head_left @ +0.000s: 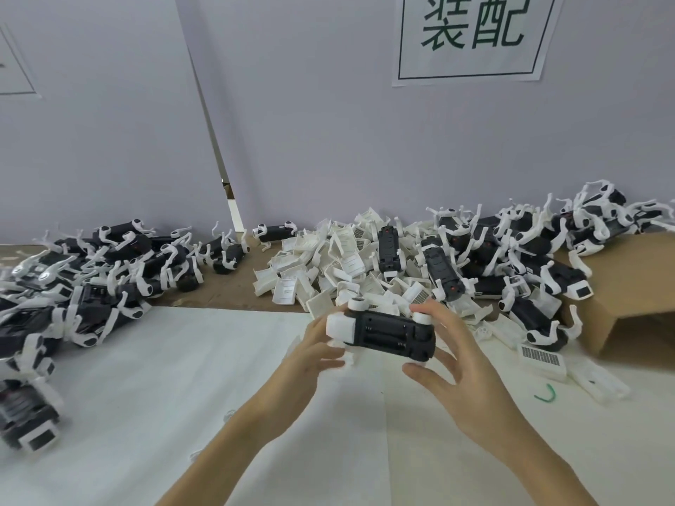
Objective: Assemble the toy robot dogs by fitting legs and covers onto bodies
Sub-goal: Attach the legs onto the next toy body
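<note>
Body in hand: one black toy dog body (387, 332), held just above the white table sheet (146, 378), centre-front, underside up w/ what looks like the battery bay showing. White end cap on its left end, two white round hip joints on top edge.
L hand (314, 345): fingers curled round the body's white left end, gripping.
R hand (449, 345): fingers over the far right end, thumb under; gripping too.
Handling (my guess): hard plastic shell, light, stiff, smooth so a bit slippery. Hold by the black trunk ends; thin white legs prob. snap if levered.
Counts: 1 body being worked. Pile of white covers (328, 264) behind it: dozens, too tangled to count. Legged dogs left heap (91, 272): many, can't count. Right heap (529, 257): many, same. 1 cardboard box (635, 286) at right. 1 green wire bit (546, 394). 1 wall sign (471, 34).
</note>
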`<action>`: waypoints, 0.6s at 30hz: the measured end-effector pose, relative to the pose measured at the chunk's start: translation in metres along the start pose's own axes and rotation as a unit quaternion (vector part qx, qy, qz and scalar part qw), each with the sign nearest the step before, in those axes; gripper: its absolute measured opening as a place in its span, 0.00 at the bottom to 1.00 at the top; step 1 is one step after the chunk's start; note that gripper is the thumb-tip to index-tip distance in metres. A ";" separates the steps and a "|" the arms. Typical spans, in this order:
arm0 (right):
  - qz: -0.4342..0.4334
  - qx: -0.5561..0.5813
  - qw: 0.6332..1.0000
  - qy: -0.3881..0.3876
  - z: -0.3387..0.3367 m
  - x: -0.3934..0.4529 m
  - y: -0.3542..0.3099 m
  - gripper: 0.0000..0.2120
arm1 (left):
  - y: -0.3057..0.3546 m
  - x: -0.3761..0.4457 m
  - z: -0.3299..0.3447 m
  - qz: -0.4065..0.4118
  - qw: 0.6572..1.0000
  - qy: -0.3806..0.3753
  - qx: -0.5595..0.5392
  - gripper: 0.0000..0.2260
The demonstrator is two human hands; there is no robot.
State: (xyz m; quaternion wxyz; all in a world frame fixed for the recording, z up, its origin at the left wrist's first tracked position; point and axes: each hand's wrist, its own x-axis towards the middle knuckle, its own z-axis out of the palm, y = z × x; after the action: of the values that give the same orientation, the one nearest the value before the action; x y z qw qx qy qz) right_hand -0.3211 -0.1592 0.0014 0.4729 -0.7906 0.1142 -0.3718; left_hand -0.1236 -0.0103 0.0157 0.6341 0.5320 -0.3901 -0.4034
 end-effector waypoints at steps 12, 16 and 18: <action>0.168 0.109 0.979 0.029 0.023 -0.001 -0.016 0.44 | -0.008 -0.001 0.018 0.019 0.998 0.056 -0.035 0.18; 0.179 0.064 0.978 0.083 0.021 -0.001 -0.014 0.37 | -0.008 -0.004 0.021 0.043 0.998 0.040 -0.004 0.14; 0.170 0.092 0.975 0.106 0.023 -0.001 -0.019 0.31 | -0.007 -0.006 0.023 0.046 0.997 0.047 0.043 0.14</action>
State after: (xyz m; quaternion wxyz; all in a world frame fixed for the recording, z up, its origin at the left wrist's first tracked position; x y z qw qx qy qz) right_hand -0.3092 -0.1336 0.0109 0.5856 -0.6686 0.2618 -0.3763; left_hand -0.1472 -0.0137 0.0116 0.6459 0.5591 -0.4006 -0.3312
